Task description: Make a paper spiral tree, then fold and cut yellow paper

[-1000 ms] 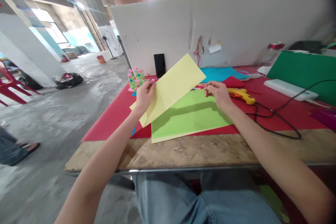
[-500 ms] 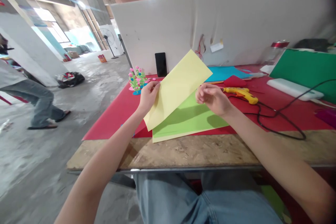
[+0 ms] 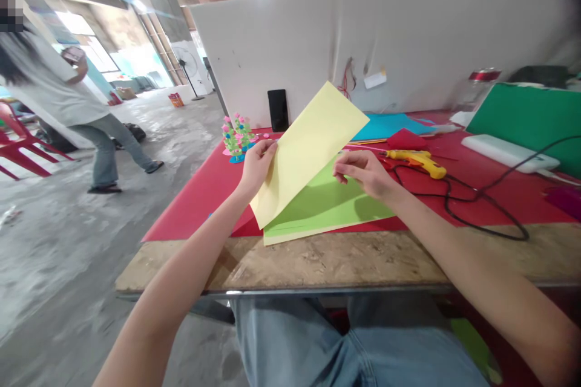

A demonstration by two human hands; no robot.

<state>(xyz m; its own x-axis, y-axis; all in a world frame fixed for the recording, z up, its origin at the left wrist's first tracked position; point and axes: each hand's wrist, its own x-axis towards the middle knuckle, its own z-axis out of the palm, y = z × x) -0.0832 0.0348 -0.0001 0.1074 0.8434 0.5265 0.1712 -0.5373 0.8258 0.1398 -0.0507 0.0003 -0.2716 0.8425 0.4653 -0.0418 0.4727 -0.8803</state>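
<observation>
My left hand (image 3: 258, 163) pinches the left edge of a pale yellow sheet of paper (image 3: 311, 145), which is raised and tilted above the table. To its right hovers my right hand (image 3: 363, 172), fingers loosely bent and a little apart, with nothing visible in them. It appears clear of the yellow sheet's right edge. Below both hands lies a bright green sheet of paper (image 3: 313, 208), with a pale yellow layer showing along its front edge. Part of the green sheet is covered by the raised one.
A yellow glue gun (image 3: 417, 162) with a black cord (image 3: 490, 208) lies at right. Farther back are blue paper (image 3: 393, 126), a white power strip (image 3: 511, 154) and a black phone (image 3: 278, 110). Small pink-and-green paper flowers (image 3: 236, 136) stand at left. A person (image 3: 68, 97) walks on the left.
My right hand has shifted slightly left and its fingers have moved. The yellow sheet has tilted a little, still in my left hand. The walking person has come farther into view.
</observation>
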